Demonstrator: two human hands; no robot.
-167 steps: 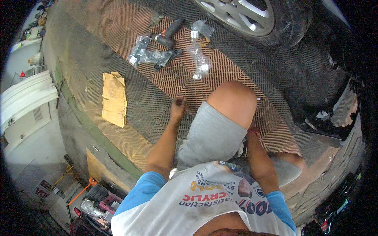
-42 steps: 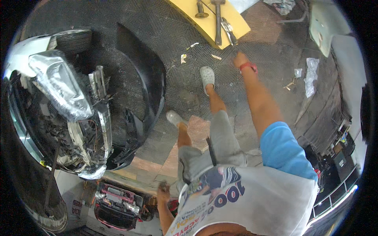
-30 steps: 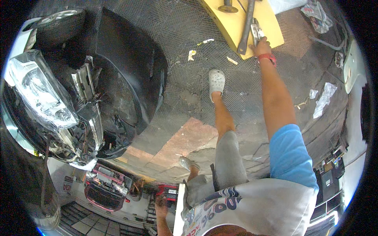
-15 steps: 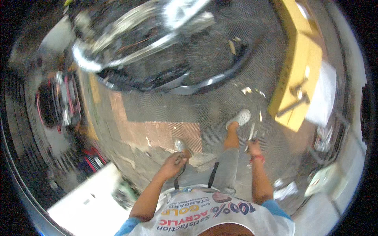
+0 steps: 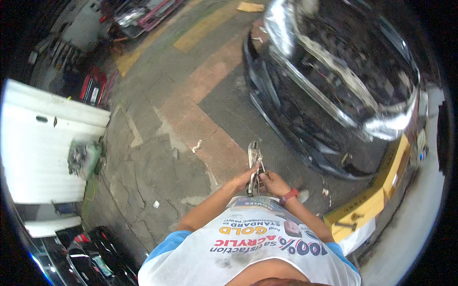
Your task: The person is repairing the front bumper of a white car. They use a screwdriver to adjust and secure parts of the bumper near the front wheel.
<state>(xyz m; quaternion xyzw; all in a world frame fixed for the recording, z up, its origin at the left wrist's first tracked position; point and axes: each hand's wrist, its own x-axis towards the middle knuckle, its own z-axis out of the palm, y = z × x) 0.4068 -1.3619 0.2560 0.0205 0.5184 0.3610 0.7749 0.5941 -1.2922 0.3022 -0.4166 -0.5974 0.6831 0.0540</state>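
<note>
A pair of metallic locking pliers (image 5: 254, 155) is held in front of my waist, its jaw end pointing away from me. My left hand (image 5: 246, 178) closes round the handles from the left side. From the right, my right hand (image 5: 275, 183), with a red band at the wrist, has its fingers closed on the pliers near the handles. My hands partly hide the handles. Beyond them to the right is a car front (image 5: 329, 95) with a dark bumper (image 5: 286, 136) and exposed silvery parts.
A yellow bench-like box (image 5: 355, 212) at right bears a hammer (image 5: 354, 222). At left stand a white panel (image 5: 38, 157), a greenish machine (image 5: 85, 159) and a dark car (image 5: 95, 257). Small white scraps (image 5: 197, 146) lie on the patterned floor (image 5: 191, 119).
I have turned left, so the car front now lies to the right. My hands, apart before, have come together on the pliers; my right hand held a metallic tool earlier.
</note>
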